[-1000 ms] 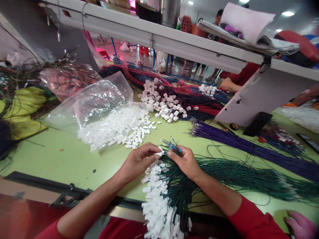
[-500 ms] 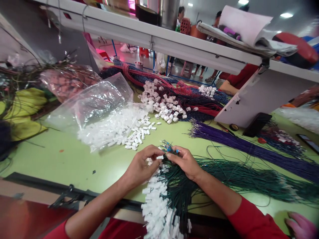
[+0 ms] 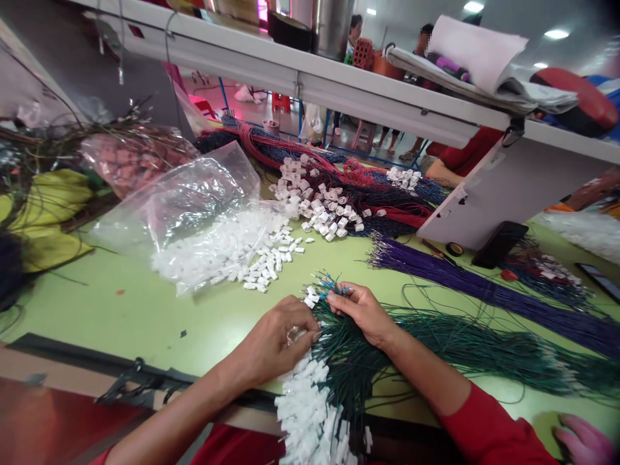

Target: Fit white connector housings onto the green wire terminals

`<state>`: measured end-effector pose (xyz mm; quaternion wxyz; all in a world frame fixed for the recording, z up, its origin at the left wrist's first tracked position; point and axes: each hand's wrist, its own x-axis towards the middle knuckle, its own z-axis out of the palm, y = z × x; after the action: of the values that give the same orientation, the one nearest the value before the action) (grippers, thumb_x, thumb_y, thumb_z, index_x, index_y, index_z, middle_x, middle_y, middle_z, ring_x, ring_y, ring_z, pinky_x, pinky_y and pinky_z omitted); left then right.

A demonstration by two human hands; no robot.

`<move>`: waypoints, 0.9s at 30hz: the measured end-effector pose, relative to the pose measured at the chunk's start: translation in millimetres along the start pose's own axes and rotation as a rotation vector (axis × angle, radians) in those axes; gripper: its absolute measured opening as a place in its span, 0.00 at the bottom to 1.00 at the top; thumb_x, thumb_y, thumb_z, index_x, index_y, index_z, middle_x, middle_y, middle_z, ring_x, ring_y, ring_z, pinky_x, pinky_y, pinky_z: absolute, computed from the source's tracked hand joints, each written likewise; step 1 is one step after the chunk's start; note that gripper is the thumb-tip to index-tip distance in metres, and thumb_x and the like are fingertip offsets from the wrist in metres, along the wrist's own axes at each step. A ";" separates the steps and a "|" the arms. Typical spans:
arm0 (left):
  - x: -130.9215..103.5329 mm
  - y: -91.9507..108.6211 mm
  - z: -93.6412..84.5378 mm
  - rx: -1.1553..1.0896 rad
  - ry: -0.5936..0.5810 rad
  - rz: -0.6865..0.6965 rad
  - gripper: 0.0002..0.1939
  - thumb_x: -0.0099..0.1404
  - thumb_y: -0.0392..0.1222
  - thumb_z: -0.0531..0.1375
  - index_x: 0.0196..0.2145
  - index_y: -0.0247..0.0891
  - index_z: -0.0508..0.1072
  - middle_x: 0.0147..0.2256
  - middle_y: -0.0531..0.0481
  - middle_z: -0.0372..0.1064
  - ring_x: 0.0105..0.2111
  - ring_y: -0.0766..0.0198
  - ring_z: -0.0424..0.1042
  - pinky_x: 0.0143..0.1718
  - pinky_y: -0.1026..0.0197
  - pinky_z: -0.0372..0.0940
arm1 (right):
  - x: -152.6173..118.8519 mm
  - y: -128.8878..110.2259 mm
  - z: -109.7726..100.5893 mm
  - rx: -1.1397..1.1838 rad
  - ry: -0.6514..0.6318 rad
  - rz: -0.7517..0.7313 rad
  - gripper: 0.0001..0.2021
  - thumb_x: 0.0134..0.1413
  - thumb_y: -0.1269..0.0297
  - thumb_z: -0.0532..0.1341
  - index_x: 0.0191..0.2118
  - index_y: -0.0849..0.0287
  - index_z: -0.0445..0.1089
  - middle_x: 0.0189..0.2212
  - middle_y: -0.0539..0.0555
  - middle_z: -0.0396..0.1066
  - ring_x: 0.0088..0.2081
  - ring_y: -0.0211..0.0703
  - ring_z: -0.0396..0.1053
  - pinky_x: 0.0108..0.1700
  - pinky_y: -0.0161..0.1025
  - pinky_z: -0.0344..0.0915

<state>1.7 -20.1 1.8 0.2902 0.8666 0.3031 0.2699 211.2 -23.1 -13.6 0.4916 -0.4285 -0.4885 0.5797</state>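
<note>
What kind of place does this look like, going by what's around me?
Probably a wiring assembly workshop: bundles of green wires and purple wires lie across the workbench, and small white pieces, apparently connectors, lie in and beside a clear plastic bag.

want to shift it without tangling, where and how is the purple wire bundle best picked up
Grip the purple wire bundle around its middle, probably from above, closing across the strands. It lies long and low there, strands gathered, while its left end fans out into metal tips, a poorer hold. Green wires run along its near side, so above looks clearer.
</note>
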 end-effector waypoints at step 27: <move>18.8 -75.3 -46.7 0.582 0.313 -0.160 0.15 0.65 0.37 0.53 0.42 0.37 0.79 0.39 0.39 0.72 0.39 0.50 0.69 0.43 0.49 0.66 | -3.4 10.2 2.8 0.020 0.045 0.042 0.19 0.41 0.50 0.75 0.28 0.59 0.71 0.24 0.46 0.65 0.28 0.35 0.57 0.34 0.35 0.55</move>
<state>-43.5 57.4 -10.9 0.0009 0.8347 0.4755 0.2779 207.5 -27.2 -23.3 0.4946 -0.4466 -0.4625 0.5848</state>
